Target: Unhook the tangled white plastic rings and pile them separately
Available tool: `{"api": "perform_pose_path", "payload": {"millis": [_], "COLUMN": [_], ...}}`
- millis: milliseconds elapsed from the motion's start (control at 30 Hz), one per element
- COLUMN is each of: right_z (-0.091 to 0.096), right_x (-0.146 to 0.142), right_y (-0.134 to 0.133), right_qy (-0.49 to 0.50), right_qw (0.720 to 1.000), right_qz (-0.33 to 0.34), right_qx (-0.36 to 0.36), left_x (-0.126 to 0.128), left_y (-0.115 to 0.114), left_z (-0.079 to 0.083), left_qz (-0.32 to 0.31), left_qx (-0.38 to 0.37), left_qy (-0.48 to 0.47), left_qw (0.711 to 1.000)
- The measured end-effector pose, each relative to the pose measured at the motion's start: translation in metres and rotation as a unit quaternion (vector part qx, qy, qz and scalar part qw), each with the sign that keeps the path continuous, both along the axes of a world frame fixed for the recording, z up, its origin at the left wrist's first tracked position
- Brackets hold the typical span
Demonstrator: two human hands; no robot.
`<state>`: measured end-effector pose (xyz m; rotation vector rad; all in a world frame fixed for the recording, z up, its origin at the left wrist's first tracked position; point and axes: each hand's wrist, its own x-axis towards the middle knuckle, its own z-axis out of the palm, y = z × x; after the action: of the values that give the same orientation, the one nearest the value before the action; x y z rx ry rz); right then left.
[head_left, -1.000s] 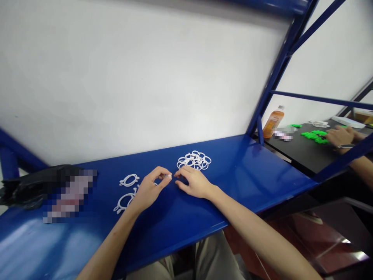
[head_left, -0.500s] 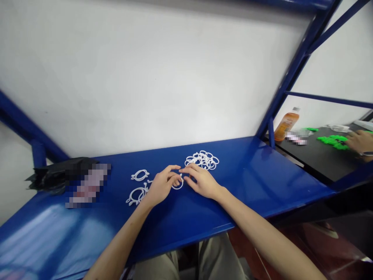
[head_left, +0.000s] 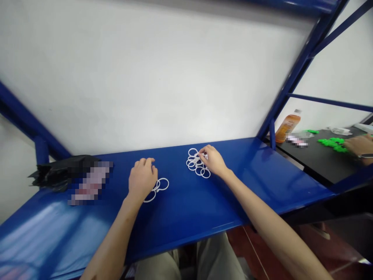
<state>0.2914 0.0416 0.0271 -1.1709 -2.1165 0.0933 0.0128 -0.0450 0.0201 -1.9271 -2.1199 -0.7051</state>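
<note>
My left hand (head_left: 142, 177), fingers loosely bent and a little apart, is over the left group of thin white rings (head_left: 164, 184) and hides part of it. Each ring seems to have a small knob. No ring shows between the fingers of that hand. At the right-hand pile of white rings (head_left: 190, 165), my right hand (head_left: 214, 160) has thumb and forefinger pinched together on a ring at the pile's upper right side. The fingers cover some of the pile, so the exact grip is partly hidden. All the rings lie on the blue table (head_left: 180, 217).
A black plastic bag (head_left: 58, 171) and a blurred-out packet (head_left: 91, 182) lie at the left. Blue frame posts (head_left: 272, 134) and a white wall panel (head_left: 157, 77) stand behind. On the dark table at right are an orange bottle (head_left: 288, 126), green pieces (head_left: 333, 144) and another person's hand (head_left: 359, 146).
My hands have moved apart: the left went left over the left rings, the right went to the pile. The ring between them no longer shows there. The pile is more spread downward.
</note>
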Motion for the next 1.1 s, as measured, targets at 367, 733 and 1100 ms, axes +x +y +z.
{"api": "perform_pose_path", "payload": {"millis": [367,733,1100], "right_z": [0.004,-0.002,-0.040], "right_x": [-0.005,-0.019,-0.064], "right_y": [0.042,-0.005,-0.051], "right_qy": [-0.138,-0.078,0.098], "right_qw": [0.987,0.996,0.968], "right_qz": [-0.052,0.001,0.203], "right_qx": [-0.068,0.049,-0.115], "left_x": [-0.012,-0.006,0.024], "left_y": [-0.003,0.000,-0.002], "left_z": [0.000,0.002,0.000], "left_qz": [0.062,0.008,-0.254], "left_qx": [-0.183,-0.084,-0.126], "left_qy": [0.086,-0.017,-0.404], "left_qw": [0.977,0.996,0.870]}}
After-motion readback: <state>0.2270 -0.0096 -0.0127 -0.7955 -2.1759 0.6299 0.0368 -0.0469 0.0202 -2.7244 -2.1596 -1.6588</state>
